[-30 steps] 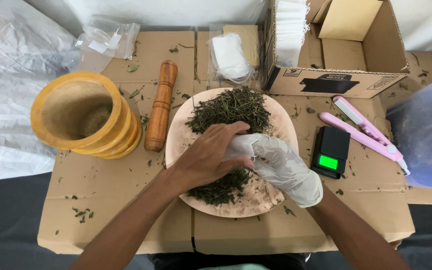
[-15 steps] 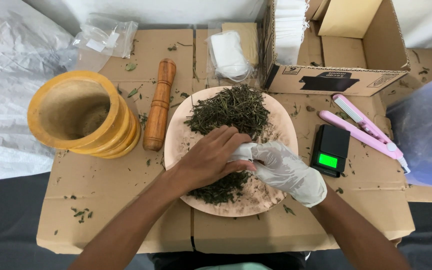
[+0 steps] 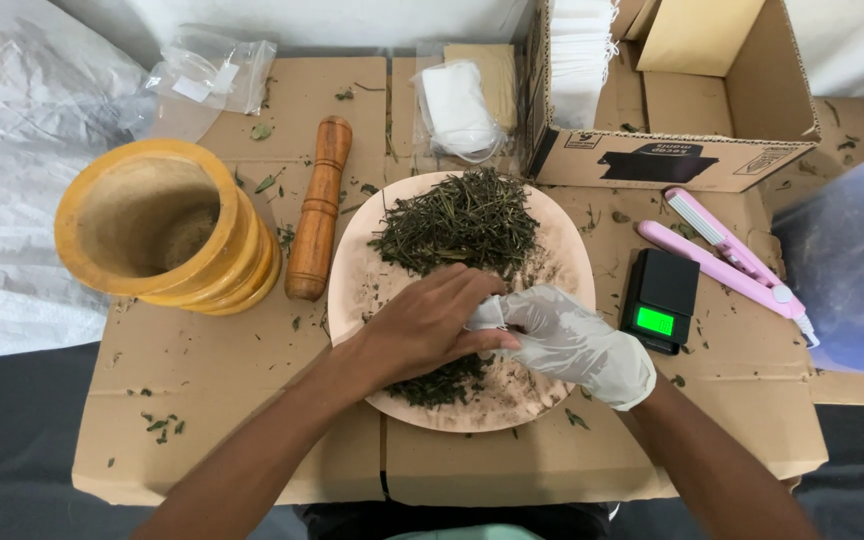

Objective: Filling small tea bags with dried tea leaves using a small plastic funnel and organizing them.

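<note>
A round pinkish plate (image 3: 362,285) in the middle holds a heap of dried green herbs (image 3: 460,218). Over its near half, my bare left hand (image 3: 417,325) has its fingers closed on a small white sachet (image 3: 485,314). My right hand (image 3: 577,345), in a white glove, grips the same sachet from the right. The two hands touch above the herbs, and most of the sachet is hidden between them.
A yellow wooden mortar (image 3: 162,225) and a brown pestle (image 3: 317,208) lie to the left. A small black scale (image 3: 660,300) with a green display and a pink sealer (image 3: 727,260) sit to the right. A cardboard box (image 3: 672,90) and bagged white sachets (image 3: 457,110) stand behind.
Both hands have drawn slightly toward me over the plate, still closed on the sachet. The other things have stayed put.
</note>
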